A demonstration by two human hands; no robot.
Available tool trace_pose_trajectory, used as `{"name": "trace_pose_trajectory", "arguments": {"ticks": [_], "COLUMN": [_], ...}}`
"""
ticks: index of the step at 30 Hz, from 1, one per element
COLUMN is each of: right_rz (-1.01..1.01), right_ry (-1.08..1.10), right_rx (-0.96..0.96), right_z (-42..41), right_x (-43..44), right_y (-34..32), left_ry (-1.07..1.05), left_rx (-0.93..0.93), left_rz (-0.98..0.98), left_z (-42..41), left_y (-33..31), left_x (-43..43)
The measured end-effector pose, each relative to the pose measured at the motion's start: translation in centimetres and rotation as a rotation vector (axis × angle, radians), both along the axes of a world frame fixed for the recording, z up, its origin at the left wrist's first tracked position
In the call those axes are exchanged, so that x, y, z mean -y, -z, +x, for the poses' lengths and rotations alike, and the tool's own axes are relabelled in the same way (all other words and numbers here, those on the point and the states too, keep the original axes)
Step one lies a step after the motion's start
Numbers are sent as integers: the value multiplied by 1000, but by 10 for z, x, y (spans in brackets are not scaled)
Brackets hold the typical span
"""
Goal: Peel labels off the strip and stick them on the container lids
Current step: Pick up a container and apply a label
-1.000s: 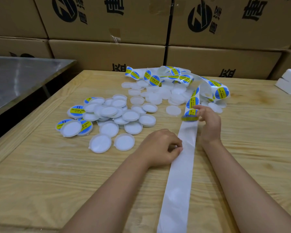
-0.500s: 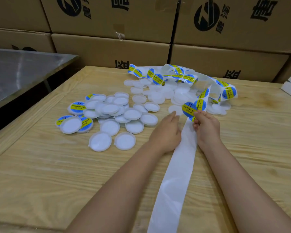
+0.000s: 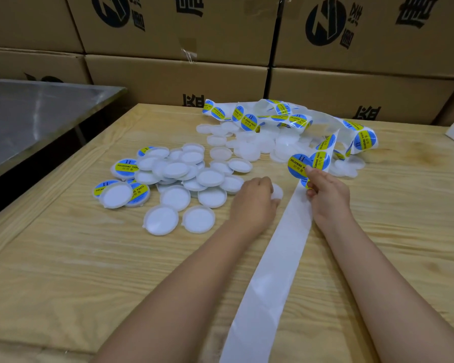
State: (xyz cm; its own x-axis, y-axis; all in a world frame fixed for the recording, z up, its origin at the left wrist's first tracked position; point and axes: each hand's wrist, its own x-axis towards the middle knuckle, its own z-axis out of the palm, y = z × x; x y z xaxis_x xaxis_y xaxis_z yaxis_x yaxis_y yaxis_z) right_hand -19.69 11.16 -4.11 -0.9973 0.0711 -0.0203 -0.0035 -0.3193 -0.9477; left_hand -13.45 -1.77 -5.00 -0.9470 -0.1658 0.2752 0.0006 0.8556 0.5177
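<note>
Head camera shows stacked cardboard boxes (image 3: pixel 181 74) behind a wooden table (image 3: pixel 63 258). Across the table runs the white backing strip (image 3: pixel 281 258), bare near the person and carrying labels (image 3: pixel 249 121) where it curls at the far end. Left of it lies a heap of white lids (image 3: pixel 176 174), a few of them labelled. The left hand (image 3: pixel 257 203) curls over one lid (image 3: pixel 277 192) on the table. The right hand (image 3: pixel 328 195) pinches a peeled blue-and-yellow label (image 3: pixel 298 165) just above the strip.

Bare forearms (image 3: pixel 199 279) on both sides here, uncovered from each wrist back as far as we can see. The left hand (image 3: pixel 256 199) and the right hand (image 3: pixel 328 193) are bare too. One right fingertip shows a short, pale nail (image 3: pixel 309 169).
</note>
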Motion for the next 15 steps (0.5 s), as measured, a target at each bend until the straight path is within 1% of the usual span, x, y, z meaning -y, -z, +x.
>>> {"name": "trace_pose_trajectory", "arguments": {"ticks": [2, 6, 8, 10, 12, 15], "right_rz": [7, -67, -147, -215, -177, 28], "right_ry": [-13, -39, -108, -230, -351, -429], "right_rx": [-6, -1, 3, -14, -57, -133], "right_z": [3, 8, 12, 16, 20, 27], "right_x": [1, 3, 5, 8, 11, 19], "right_y": [-2, -8, -12, -13, -12, -7], "left_ry": [16, 21, 17, 15, 32, 61], "left_rx": [-42, -71, -76, -93, -109, -150], "left_rz": [71, 384, 513, 625, 727, 826], "left_z": [8, 21, 23, 24, 27, 29], "left_y": [2, 1, -3, -6, -9, -12], "left_x": [5, 13, 16, 18, 20, 21]}}
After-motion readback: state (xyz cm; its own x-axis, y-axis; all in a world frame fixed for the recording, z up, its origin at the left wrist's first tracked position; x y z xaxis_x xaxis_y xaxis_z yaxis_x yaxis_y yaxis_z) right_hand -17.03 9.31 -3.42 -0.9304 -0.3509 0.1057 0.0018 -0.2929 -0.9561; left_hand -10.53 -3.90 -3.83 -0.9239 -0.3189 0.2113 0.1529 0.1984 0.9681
